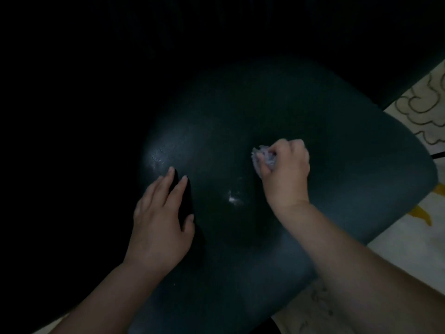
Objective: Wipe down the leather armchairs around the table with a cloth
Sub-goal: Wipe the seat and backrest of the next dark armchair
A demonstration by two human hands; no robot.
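A dark leather armchair seat point(337, 165) fills the middle of the head view, with shiny spots on its surface. My right hand point(286, 174) is closed around a crumpled pale cloth point(261, 159) and presses it onto the seat's centre. My left hand point(161, 220) lies flat on the left part of the seat, fingers spread, holding nothing. The chair's back and left side are lost in darkness.
A light carpet point(419, 112) with a dark swirl pattern and a yellow patch shows at the right and lower right, beyond the seat edge. A thin dark chair leg point(438, 155) sticks out at the right. Everything above and to the left is black.
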